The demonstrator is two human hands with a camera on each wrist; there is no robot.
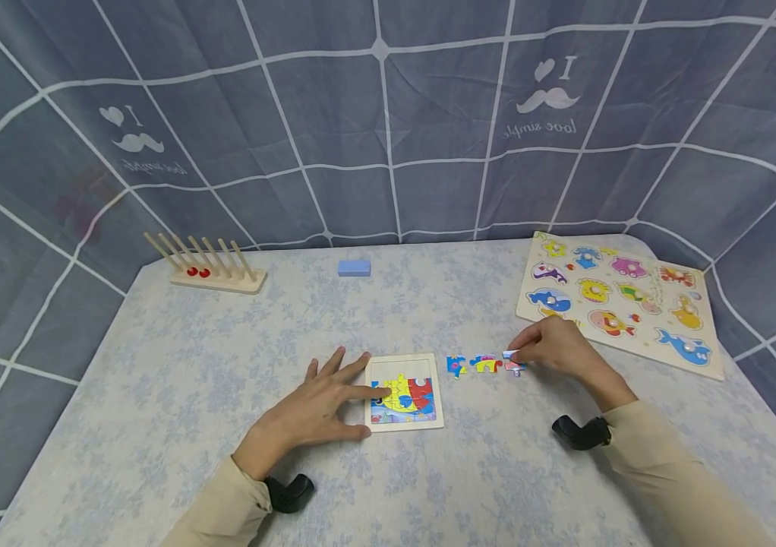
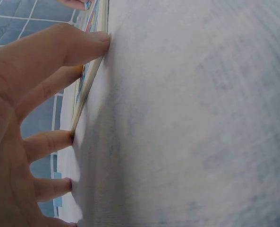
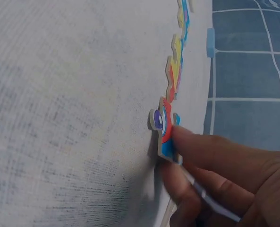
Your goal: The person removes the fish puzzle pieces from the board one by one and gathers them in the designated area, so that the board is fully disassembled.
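Note:
My left hand (image 1: 314,409) lies spread at the left side of a small wooden jigsaw tray (image 1: 440,395). Its index finger reaches over the fitted pieces, and in the left wrist view the thumb (image 2: 85,46) touches the tray's edge. Yellow, red and blue pieces fill the lower part of the picture; the upper part is bare board. To the right of the tray, my right hand (image 1: 559,348) pinches a red, blue and purple jigsaw piece (image 3: 165,127) close over the table. Two loose pieces lie between, a blue one (image 1: 455,366) and a yellow one (image 1: 487,365).
A peg puzzle board (image 1: 648,346) with sea animals lies at the back right. At the back left stands a wooden rack (image 1: 224,282) of upright pegs with red beads. A blue block (image 1: 354,268) sits near the back edge, before a grey-blue curtain (image 1: 333,137).

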